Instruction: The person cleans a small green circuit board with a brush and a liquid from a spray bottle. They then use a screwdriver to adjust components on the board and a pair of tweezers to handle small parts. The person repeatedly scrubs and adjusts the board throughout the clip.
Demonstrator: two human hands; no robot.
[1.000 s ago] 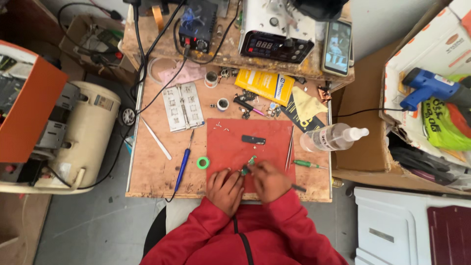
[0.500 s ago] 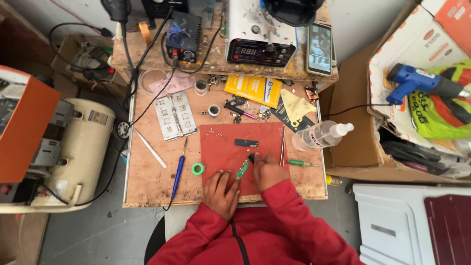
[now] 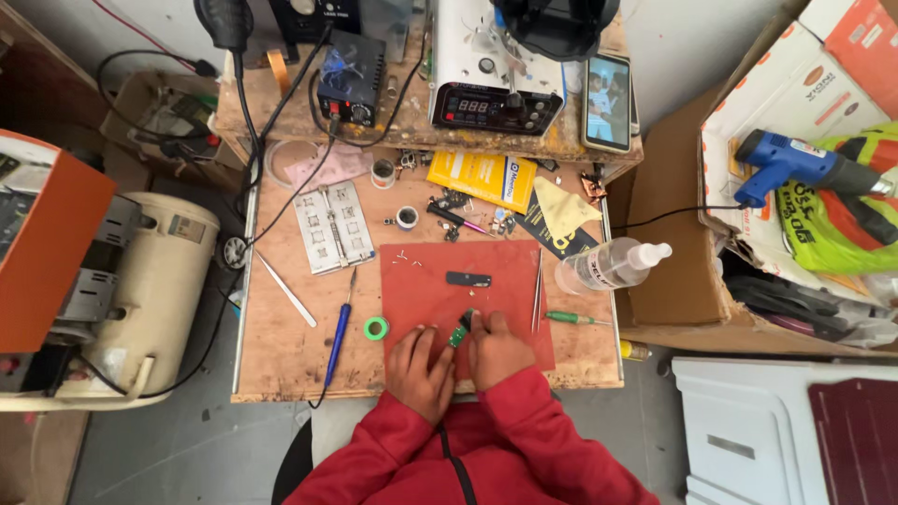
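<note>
My left hand (image 3: 420, 367) and my right hand (image 3: 497, 350) rest close together at the near edge of a red work mat (image 3: 440, 304) on a small wooden bench. Between their fingers sits a small green circuit board (image 3: 459, 333), tilted, and both hands pinch it. A little black flat part (image 3: 468, 279) lies on the mat just beyond the hands. Red sleeves cover both arms.
Left of the mat lie a green tape ring (image 3: 376, 327), a blue-handled tool (image 3: 339, 332) and a metal stencil plate (image 3: 332, 227). Tweezers (image 3: 537, 297), a green screwdriver (image 3: 572, 319) and a clear squeeze bottle (image 3: 613, 266) lie right. A shelf behind holds a soldering station (image 3: 491, 93).
The hands stayed at the mat's near edge with the green board; the right hand, which reached slightly forward half a second ago, is back beside the left. The camera view drifted.
</note>
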